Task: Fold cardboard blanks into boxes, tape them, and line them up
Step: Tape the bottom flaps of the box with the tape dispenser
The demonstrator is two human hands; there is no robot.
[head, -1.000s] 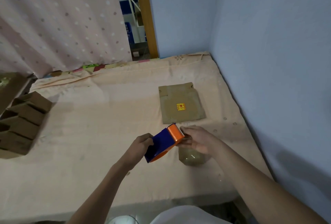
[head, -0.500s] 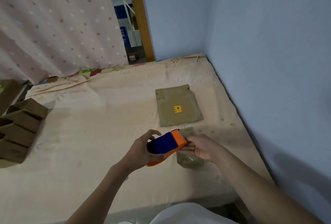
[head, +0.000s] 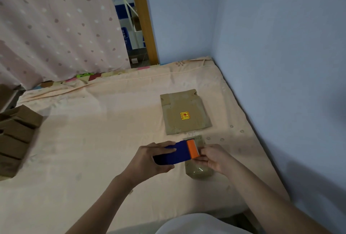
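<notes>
My left hand (head: 149, 159) grips a blue tape dispenser (head: 174, 154) with an orange cutter end, held level over the bed. At that orange end my right hand (head: 215, 159) pinches what looks like the tape's free end. A roll of clear tape (head: 199, 172) lies on the sheet just under my right hand, partly hidden by it. Beyond the hands lies a flat cardboard blank (head: 185, 111) with a small yellow sticker. Folded brown boxes (head: 16, 132) stand in a row at the left edge.
A peach sheet (head: 93, 140) covers the bed. Blue walls (head: 280, 65) close the right side and far corner. A dotted pink curtain (head: 56, 24) hangs at the back left beside a wooden door frame (head: 142, 18).
My left hand has turned the dispenser from tilted to level and wrapped its fingers over the top. My right hand stays at the orange end. The camera has shifted slightly.
</notes>
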